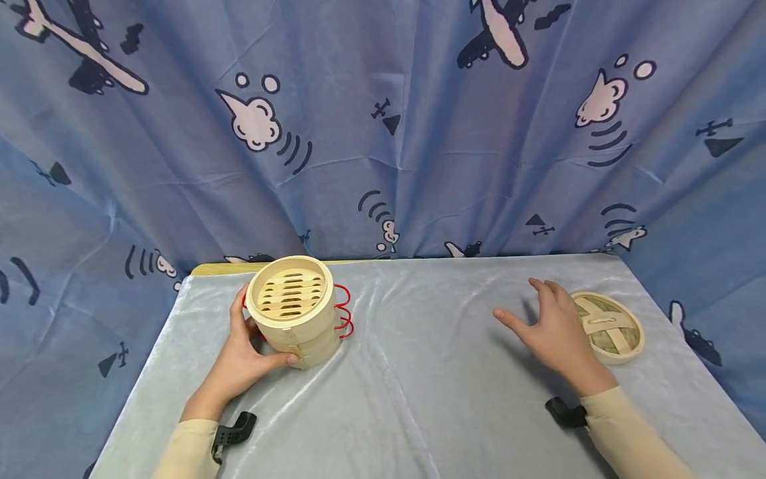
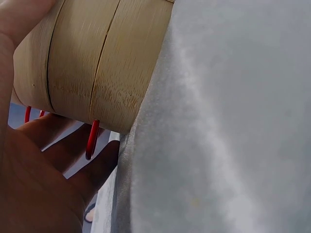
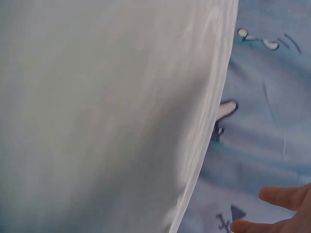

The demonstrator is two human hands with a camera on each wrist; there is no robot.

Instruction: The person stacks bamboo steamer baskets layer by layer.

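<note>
Your left hand [image 1: 239,359] grasps the bamboo steamer [image 1: 293,309], thumb curled round its near wall and fingers behind it; it stands upright, uncovered, at the far left of the grey tablecloth [image 1: 419,399], with red wire handles [image 1: 344,319] on its sides. Your right hand [image 1: 553,332] lies released, fingers spread, on or just above the cloth, just beside the steamer lid [image 1: 610,326], which lies flat near the right edge
</note>
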